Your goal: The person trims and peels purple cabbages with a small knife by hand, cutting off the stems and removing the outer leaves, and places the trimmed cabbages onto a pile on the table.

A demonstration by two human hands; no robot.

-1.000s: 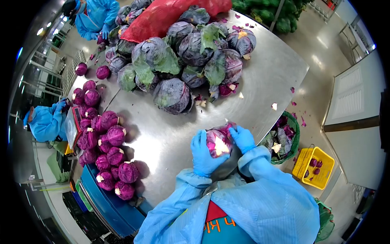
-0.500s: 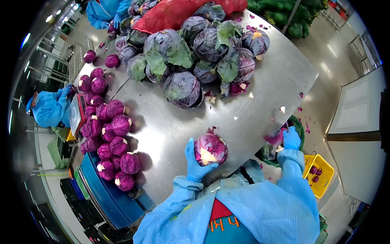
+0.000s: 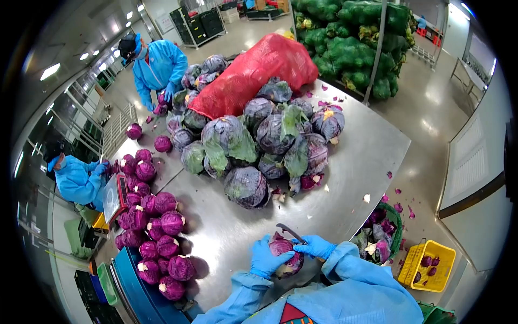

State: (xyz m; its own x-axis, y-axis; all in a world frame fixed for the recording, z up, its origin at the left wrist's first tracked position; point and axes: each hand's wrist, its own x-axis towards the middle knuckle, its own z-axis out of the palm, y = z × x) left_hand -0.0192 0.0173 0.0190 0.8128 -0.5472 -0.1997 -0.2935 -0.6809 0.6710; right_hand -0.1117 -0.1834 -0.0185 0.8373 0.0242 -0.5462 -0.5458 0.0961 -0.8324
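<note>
A partly peeled red cabbage [image 3: 290, 262] is held low over the front of the steel table, with my left hand [image 3: 266, 258] closed around its left side. My right hand [image 3: 317, 247], at the cabbage's right, is closed on a knife with a dark curved blade [image 3: 292, 233]. The blade points up and left above the cabbage; its handle is mostly hidden in my fingers. Both hands wear blue gloves. Beyond them lies a heap of untrimmed cabbages [image 3: 246, 187] with loose green outer leaves.
Trimmed red cabbages [image 3: 168, 247] crowd the table's left side near a scale [image 3: 114, 195]. A red mesh sack [image 3: 259, 73] lies behind the heap. At right are a green basket of leaves [image 3: 396, 227] and a yellow crate [image 3: 431, 275]. Two co-workers [image 3: 159, 65] stand at left.
My right hand has moved from the green basket, where it was by a purple leaf, to the cabbage, and the knife now shows. The cabbage is turned. The view has tilted up.
</note>
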